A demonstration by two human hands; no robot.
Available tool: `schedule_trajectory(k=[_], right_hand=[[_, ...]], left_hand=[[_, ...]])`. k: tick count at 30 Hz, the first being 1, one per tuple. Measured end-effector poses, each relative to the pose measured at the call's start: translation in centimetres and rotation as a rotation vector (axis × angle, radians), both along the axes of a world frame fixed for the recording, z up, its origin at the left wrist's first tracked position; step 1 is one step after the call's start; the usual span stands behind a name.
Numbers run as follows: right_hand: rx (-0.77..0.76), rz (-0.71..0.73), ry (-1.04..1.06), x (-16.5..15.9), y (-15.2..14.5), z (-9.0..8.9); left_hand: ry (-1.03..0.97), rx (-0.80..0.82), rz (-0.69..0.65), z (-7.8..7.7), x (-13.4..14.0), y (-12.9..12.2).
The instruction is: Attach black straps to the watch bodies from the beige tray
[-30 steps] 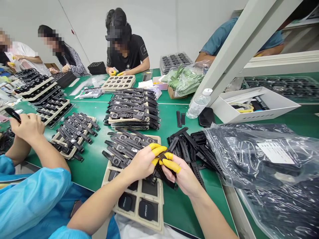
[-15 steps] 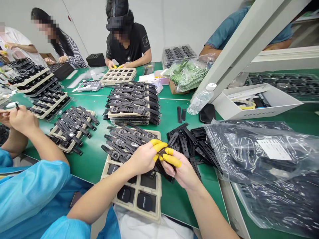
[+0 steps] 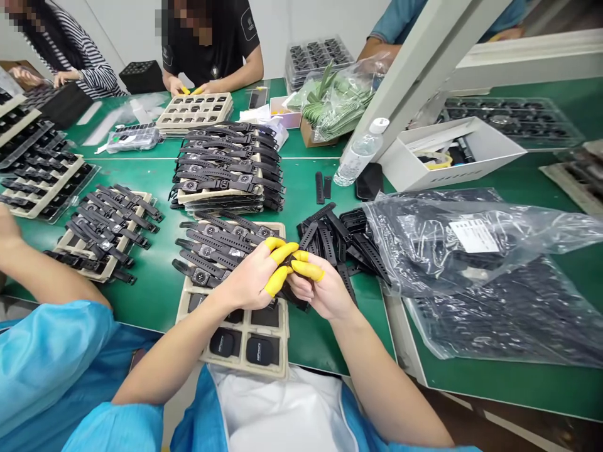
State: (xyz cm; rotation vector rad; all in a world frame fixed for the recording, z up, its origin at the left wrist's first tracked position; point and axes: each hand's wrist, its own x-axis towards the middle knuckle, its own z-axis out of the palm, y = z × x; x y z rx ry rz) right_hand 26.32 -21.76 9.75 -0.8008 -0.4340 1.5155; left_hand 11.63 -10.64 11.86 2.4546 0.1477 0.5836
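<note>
My left hand and my right hand, both with yellow finger cots, meet above a beige tray. Their fingers pinch a small dark watch with a black strap hanging below; the fingers hide most of it. In the tray's far part lie several smartwatches with straps attached, backs up. The near compartments hold strapless black watch bodies. Right of my hands, loose black watch straps form a pile.
Beyond the tray stands a stack of watch-filled trays. At right lie plastic bags of straps, a water bottle, a phone and a white box. A co-worker's arm is close on the left.
The view has tilted down and swung right, so the scene sits higher and further left. My fingers have shifted slightly around the watch; both hands still pinch it.
</note>
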Motion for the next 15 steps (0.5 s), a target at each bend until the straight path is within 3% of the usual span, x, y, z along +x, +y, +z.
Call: schedule_trajectory(k=[7, 15], right_hand=[[-0.039, 0.041, -0.062, 0.1, 0.1, 0.1], [0.077, -0.019, -0.232, 0.3, -0.2, 0.3]], left_hand=[[0.080, 0.226, 0.066, -0.4, -0.1, 0.1], [-0.035, 0.038, -0.026, 0.8, 0.2, -0.1]])
